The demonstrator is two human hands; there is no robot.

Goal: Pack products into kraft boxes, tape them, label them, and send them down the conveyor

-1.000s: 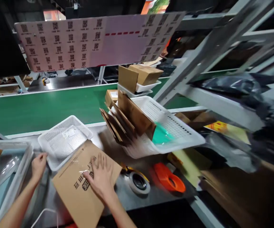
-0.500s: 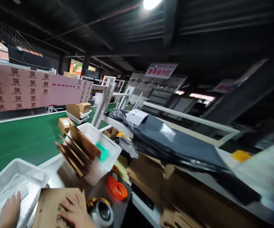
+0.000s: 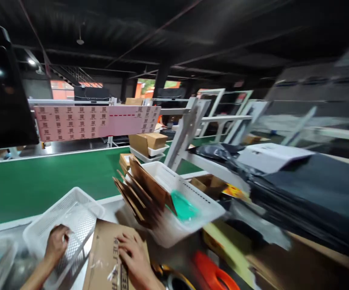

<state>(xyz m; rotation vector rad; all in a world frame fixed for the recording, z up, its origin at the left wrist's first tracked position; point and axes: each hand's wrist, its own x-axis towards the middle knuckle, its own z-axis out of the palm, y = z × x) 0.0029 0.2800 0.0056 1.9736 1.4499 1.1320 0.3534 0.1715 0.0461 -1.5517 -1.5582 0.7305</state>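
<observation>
L hand [image 3: 56,245] now inside white basket [image 3: 46,225] at desk's near edge, fingers curled; R hand [image 3: 133,257] stays flat on cardboard box [image 3: 106,251], fingers spread.

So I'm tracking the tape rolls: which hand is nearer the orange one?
Right. The right hand lies flat on the cardboard box, just left of the orange tape roll. The left hand is farther left, in the white basket.

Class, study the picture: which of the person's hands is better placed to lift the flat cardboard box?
Right, probably. The right hand already lies flat on the cardboard box; the left hand rests in the white basket.
</observation>
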